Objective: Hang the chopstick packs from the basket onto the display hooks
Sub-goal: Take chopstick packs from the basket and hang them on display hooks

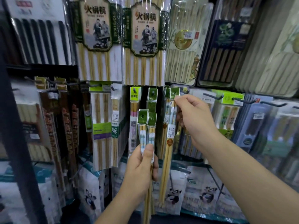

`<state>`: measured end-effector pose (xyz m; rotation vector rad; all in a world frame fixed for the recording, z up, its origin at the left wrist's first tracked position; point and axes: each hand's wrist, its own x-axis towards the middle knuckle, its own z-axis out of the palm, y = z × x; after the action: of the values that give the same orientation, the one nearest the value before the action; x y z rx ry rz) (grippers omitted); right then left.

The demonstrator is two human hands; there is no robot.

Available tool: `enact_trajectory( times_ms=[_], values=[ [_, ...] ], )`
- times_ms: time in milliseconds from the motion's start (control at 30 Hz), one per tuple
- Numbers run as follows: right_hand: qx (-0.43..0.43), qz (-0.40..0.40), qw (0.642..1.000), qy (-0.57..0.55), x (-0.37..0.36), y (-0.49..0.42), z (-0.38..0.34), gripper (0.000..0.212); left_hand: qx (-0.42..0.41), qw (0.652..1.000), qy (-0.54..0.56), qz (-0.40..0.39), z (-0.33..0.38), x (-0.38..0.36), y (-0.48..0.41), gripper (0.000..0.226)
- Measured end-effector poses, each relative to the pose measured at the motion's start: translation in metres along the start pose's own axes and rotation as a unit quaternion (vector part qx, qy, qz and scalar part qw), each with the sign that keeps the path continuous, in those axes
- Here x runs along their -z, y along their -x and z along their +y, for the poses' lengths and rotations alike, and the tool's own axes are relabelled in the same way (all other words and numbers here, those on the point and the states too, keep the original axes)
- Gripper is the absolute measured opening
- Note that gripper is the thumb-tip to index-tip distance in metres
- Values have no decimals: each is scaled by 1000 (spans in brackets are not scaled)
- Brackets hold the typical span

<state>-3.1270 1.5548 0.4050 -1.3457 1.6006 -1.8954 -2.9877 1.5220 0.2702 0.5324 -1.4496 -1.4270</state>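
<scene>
Left hand: gripped a bundle of chopstick packs around the middle, thumb across the front, green header cards upward.
Right hand: thumb and forefinger pinched the green header of a single chopstick pack, up at the hook row.
Single pack: hung straight down, just right of the bundle; whether its hole sat on a hook could not be told.
Above: large hotpot chopstick packs.
Below: panda-print bags.
</scene>
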Motion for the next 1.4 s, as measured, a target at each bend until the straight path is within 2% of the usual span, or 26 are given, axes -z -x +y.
enact_trajectory(
  times_ms=[200, 367, 567, 733, 1000, 1067, 1167, 1233, 1333, 1400],
  values=[
    [0, 11, 1000, 4, -4, -5, 2, 31, -9, 1000, -18, -8, -1, 3, -1, 38],
    [-6, 12, 1000, 1, -6, -9, 3, 43, -13, 1000, -15, -12, -2, 5, -2, 40],
    [-9, 23, 1000, 4, -6, -13, 6, 29, -15, 1000, -2, -7, -5, 7, -3, 38],
    [-8, 24, 1000, 12, -6, -18, 15, 37, -10, 1000, -5, -12, -3, 6, -3, 38],
    [43, 57, 985, 156, -3, -27, 38, 49, 26, 996, 88, -17, 3, 7, -6, 36],
    [43, 70, 984, 159, -1, -24, 42, 45, 29, 996, 86, -22, 4, 7, -6, 25],
    [31, 103, 983, 148, 1, -14, 46, 40, 19, 998, 57, -28, 3, 6, -6, 32],
    [15, 80, 990, 111, 1, -1, 46, 38, 13, 997, 58, -41, 5, 4, -6, 24],
    [-5, -22, 999, 41, -3, 23, 44, 33, 5, 996, 46, -75, 6, 0, -4, 34],
    [2, -47, 998, 29, -4, 32, 43, 26, 3, 996, 43, -82, 5, -2, -3, 36]
  ],
)
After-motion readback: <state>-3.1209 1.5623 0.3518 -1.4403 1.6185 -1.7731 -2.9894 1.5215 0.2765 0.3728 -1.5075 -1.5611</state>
